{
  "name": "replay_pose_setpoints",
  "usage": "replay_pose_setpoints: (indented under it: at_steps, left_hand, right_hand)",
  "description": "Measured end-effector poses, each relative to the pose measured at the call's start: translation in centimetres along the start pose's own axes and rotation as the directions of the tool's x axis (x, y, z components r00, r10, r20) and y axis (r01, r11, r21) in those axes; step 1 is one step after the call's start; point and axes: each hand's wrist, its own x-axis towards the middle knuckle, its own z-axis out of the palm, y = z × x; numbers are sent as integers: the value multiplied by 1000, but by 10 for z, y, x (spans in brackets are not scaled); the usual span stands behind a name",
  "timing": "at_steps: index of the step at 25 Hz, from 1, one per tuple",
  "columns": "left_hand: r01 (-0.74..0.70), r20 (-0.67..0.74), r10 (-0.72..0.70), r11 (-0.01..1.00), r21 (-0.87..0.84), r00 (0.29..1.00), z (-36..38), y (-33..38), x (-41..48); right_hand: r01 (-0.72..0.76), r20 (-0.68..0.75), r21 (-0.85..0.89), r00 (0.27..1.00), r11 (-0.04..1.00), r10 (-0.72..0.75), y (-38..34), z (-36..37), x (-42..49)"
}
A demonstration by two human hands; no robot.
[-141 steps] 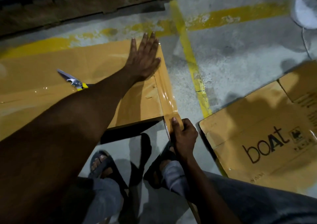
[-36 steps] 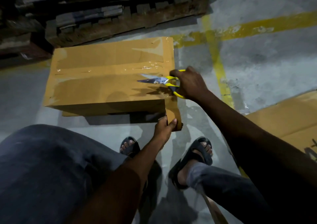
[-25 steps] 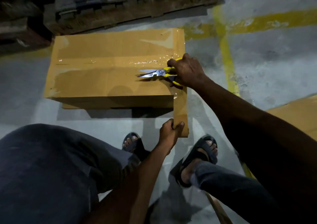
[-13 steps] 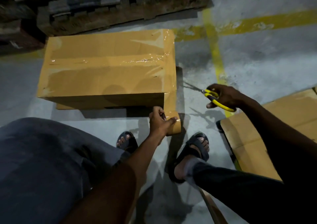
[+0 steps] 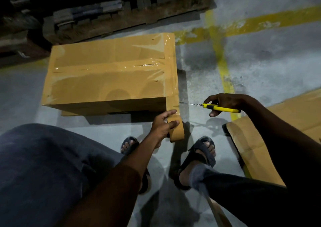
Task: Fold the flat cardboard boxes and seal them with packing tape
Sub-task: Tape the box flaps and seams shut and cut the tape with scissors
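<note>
concrete floor [image 5: 260,66] with yellow lines, pallet [image 5: 121,9] at upper left. taped box [image 5: 107,80] at centre frame, flat cardboard [image 5: 251,139] at lower right. left hand [image 5: 163,124] grips the tape roll [image 5: 176,131] just below the box's right corner, fingers curled round it, likely keeping the strip [image 5: 172,101] taut for cutting. right hand [image 5: 225,101] curls its fingers round the yellow scissors [image 5: 218,107], blade tips at the strip's right edge.
</note>
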Motion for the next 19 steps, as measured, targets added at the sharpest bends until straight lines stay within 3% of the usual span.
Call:
replay_pose_setpoints:
  at_steps: [9,19]
  left_hand:
    - [25,40,-24,999,-23,999,-2,1,-3]
    - [43,40,-42,999,-11,998,-3,-2,-3]
  right_hand:
    - [-14,72,-23,997,1000,16,-15,5,17]
    - [27,44,-96,999,995,-23,-34,12,31]
